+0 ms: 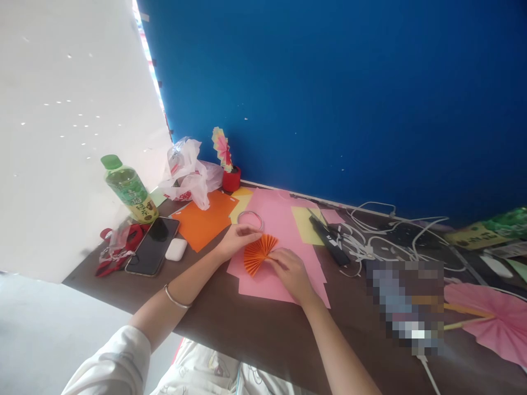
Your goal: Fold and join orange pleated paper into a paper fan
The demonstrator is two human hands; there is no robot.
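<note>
An orange pleated paper fan (pixel 257 254) lies spread on pink paper sheets (pixel 284 277) on the brown table (pixel 247 323). My left hand (pixel 237 239) pinches the fan's upper edge from the left. My right hand (pixel 291 270) holds the fan's right side, where the pleats meet. Just beyond my left hand a clear tape ring (pixel 250 218) rests on the pink paper. Both forearms reach in from the bottom, the left one wearing a thin bracelet (pixel 176 299).
Orange paper (pixel 205 221) and yellow paper (pixel 303 225) lie nearby. At left are a green bottle (pixel 129 189), a phone (pixel 153 246), a white earbud case (pixel 176 249), red scissors (pixel 119 249) and a plastic bag (pixel 187 173). A small paper flower in a red pot (pixel 229 167), white cables (pixel 382 236) and a pink fan (pixel 492 323) sit by the blue wall.
</note>
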